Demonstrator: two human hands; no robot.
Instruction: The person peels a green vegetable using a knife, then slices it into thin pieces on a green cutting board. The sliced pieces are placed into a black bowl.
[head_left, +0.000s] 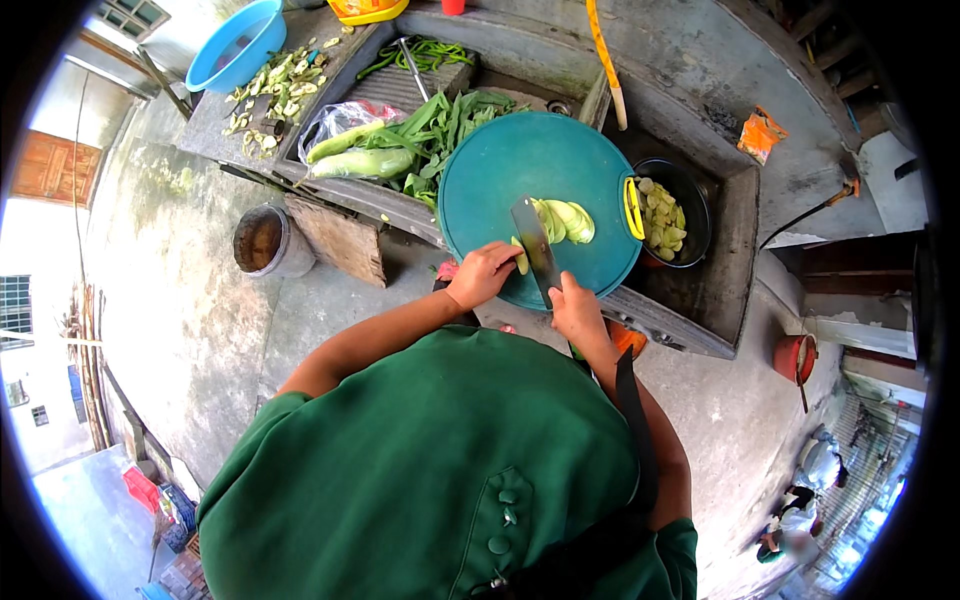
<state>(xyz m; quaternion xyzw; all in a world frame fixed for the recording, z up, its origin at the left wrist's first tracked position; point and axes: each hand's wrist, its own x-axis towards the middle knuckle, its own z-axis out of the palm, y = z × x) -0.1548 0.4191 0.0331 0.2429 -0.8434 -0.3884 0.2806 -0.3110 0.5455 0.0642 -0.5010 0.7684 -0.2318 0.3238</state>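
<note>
My right hand (580, 311) grips the handle of a cleaver (535, 238), whose blade stands on a round green cutting board (510, 169). My left hand (486, 274) holds a short end piece of pale green vegetable (520, 256) against the board, just left of the blade. To the blade's right, thin slices (568, 221) lie fanned in an overlapping row. The board rests across the edges of a stone sink (679, 322), its yellow handle (634, 208) on the right. Beyond that handle, a black bowl (694, 247) holds more slices.
Leafy greens (450, 135) and two long pale gourds (364, 163) lie left of the board. Peelings (281, 90) and a blue basin (238, 45) occupy the ledge. Long green beans (427, 54) lie behind a metal faucet (412, 67). A bucket (289, 251) stands on the floor; people (799, 517) are at far right.
</note>
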